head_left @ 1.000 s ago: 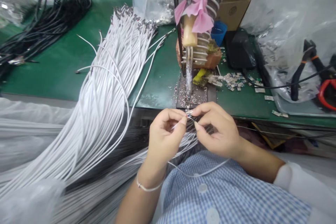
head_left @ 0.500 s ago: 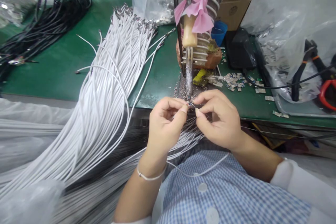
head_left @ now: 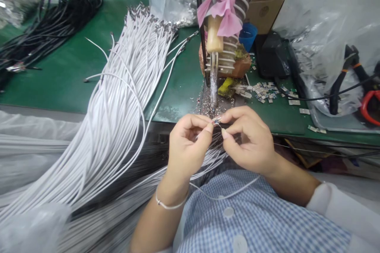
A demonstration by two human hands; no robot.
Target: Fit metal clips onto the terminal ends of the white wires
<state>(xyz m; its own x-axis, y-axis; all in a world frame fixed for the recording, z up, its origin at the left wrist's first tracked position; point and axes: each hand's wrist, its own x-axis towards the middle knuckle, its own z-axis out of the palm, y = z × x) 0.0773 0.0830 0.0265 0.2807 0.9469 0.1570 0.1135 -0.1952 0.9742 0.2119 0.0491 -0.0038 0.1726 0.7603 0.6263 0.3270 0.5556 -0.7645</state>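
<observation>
My left hand (head_left: pixel 190 142) is closed in a pinch on the end of a white cable, and a small metal-and-dark connector (head_left: pixel 217 121) shows at its fingertips. My right hand (head_left: pixel 249 138) pinches a thin silvery solder wire (head_left: pixel 219 126), its thumb and fingers just beside the connector. Just beyond both hands, the soldering iron (head_left: pixel 215 41) hangs tip down, with a wooden handle and a pink cloth tied round it. A small gap shows between its tip and the connector. The fingers partly hide the cable end.
A thick bundle of white cables (head_left: pixel 118 99) lies to the left, with black cables (head_left: pixel 68 12) behind. Loose small connectors (head_left: pixel 267 91) lie right of the iron, near a yellow sponge (head_left: pixel 226 87). Cutters (head_left: pixel 340 81) rest on a grey tray (head_left: pixel 335 124); a blue cup (head_left: pixel 247 36) stands behind.
Both hands have drawn slightly back toward my body, taking the connector from the iron's tip to a little below it. The grips look unchanged.
</observation>
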